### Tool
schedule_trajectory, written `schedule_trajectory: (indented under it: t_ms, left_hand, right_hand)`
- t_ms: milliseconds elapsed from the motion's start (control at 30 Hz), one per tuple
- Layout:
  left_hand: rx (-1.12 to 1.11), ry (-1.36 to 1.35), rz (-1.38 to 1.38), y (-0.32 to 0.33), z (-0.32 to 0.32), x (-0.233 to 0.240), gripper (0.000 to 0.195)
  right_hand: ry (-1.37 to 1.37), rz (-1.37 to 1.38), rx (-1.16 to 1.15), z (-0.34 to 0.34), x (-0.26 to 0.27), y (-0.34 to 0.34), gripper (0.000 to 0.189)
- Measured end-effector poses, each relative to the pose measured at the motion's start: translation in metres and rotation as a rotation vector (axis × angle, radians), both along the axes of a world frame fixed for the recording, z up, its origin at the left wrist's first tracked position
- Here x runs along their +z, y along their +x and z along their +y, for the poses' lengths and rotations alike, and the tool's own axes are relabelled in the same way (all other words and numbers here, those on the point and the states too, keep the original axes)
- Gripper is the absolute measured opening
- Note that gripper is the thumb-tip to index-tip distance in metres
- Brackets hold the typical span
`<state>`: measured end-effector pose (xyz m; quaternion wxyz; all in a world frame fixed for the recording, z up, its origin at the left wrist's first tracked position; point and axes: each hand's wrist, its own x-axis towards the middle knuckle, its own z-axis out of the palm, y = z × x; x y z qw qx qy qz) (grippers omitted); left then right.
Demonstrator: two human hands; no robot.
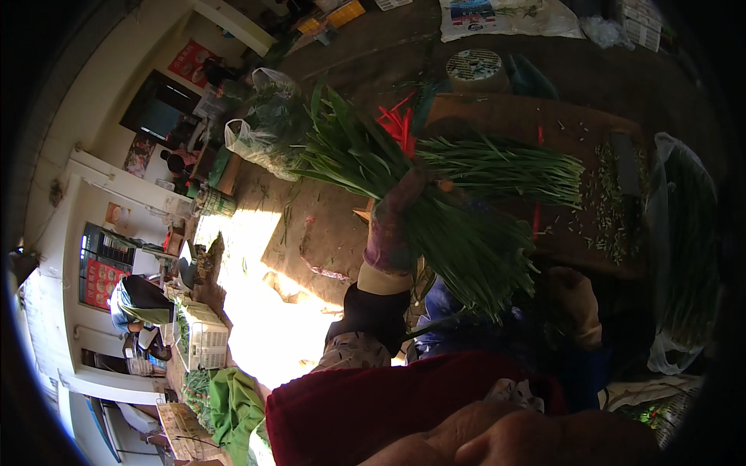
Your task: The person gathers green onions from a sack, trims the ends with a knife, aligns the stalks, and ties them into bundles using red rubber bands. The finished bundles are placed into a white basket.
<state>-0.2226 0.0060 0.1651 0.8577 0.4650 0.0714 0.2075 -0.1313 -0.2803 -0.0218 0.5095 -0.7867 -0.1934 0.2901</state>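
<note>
My left hand (399,212), in a purple-toned glove, is closed around the middle of a big bunch of green, flat-leaved stalks (466,244), which look like garlic chives. The bunch slants across the near edge of a brown wooden board (484,108). On the board lies a second leafy bunch (507,166), with a red strip (537,218) running under it. Red ties (402,125) stick up just beyond my left hand. A beige cuff or cloth (583,309) shows near the stalk ends; my right hand cannot be made out in the deep shadow there.
A grey flat blade or block (625,163) lies among cut stem bits (609,215). A clear plastic bag of stalks (679,262) is at the right. Beyond the board stands a round pale stool (475,67). A person (143,303) bends beside a white crate (207,338).
</note>
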Motion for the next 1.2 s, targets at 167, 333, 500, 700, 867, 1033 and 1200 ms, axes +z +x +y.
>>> schedule_trajectory:
  t_ms: [167,333,500,700,867,1033,1200]
  left_hand:
    - [-0.315,-0.092,-0.067,0.06,-0.039,-0.029,0.028]
    - [-0.34,0.556,-0.525,0.113,-0.097,-0.07,0.034]
    - [0.174,1.399,-0.595,0.123,-0.148,-0.091,0.039]
    - [-0.074,0.873,-0.218,0.103,-0.188,-0.09,0.027]
    - [-0.23,0.835,-0.148,0.091,-0.2,-0.077,0.068]
    - [-0.578,0.678,-0.324,0.085,-0.162,-0.061,0.095]
    - [-0.858,0.329,-0.084,0.084,-0.136,-0.046,0.08]
  right_hand:
    - [0.531,-0.021,-0.258,-0.042,0.106,-0.022,0.109]
    - [0.547,-0.309,-0.239,-0.013,0.109,-0.019,0.143]
    - [0.231,-0.728,-0.442,0.013,0.085,-0.014,0.126]
    - [0.412,-0.979,-0.692,0.025,0.077,0.004,0.078]
    - [0.83,-0.334,-0.656,0.007,0.059,0.014,0.041]
    - [1.101,-0.036,-0.609,-0.011,0.083,0.01,0.033]
    - [0.884,-0.045,-0.254,-0.02,0.116,0.008,0.04]
